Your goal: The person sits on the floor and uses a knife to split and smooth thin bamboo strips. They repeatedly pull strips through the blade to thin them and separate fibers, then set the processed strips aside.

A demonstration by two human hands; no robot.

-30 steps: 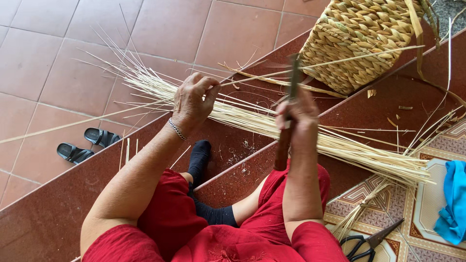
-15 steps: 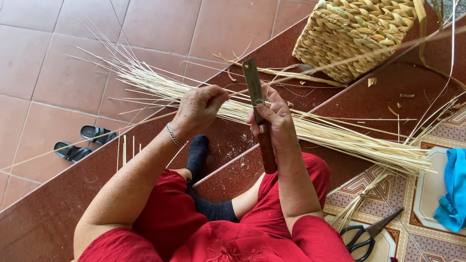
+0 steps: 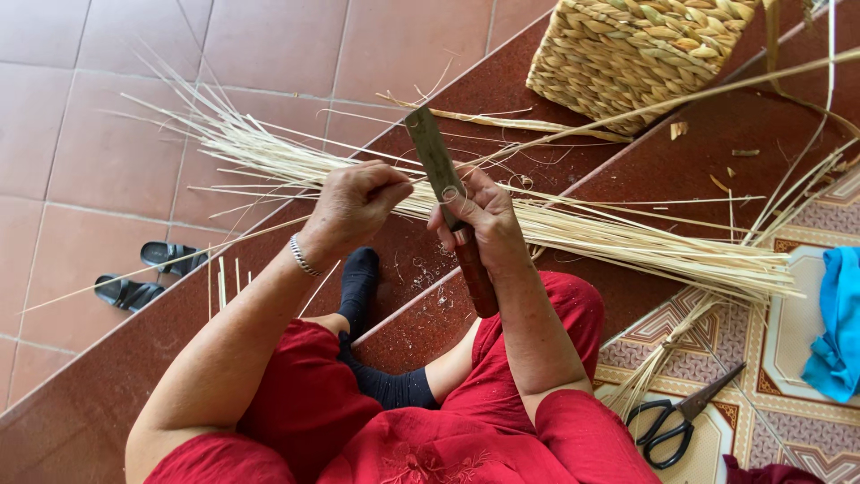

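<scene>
Two black sandals [image 3: 143,273] lie at the far left on the terracotta floor tiles [image 3: 81,134], side by side and well apart from the person; above and to the right of them the loose tips of a bundle of pale straw strips [image 3: 627,242] fan out over the tiles and the dark red step [image 3: 681,161]; the bundle runs across the person's lap from upper left to lower right, tighter toward its right end. The left hand [image 3: 351,208], a silver bracelet [image 3: 303,257] on its wrist, is curled shut with the fingers pinching a thin strip among the straw; just beside it the right hand [image 3: 475,220] is wrapped tight around a knife [image 3: 448,206], the brown handle pointing down toward the red trousers [image 3: 305,403] and the flat grey blade pointing up and left, crossing over the straw; the thumb presses a strip against the blade. A foot in a black sock [image 3: 361,278] rests on the step between the two arms. Further right, at the top, a woven basket [image 3: 640,45] stands on the step; below it, on the patterned tiles [image 3: 681,327], lie black-handled scissors [image 3: 676,419] near a smaller tied bunch of straw; a blue cloth [image 3: 838,327] sits at the right edge.
</scene>
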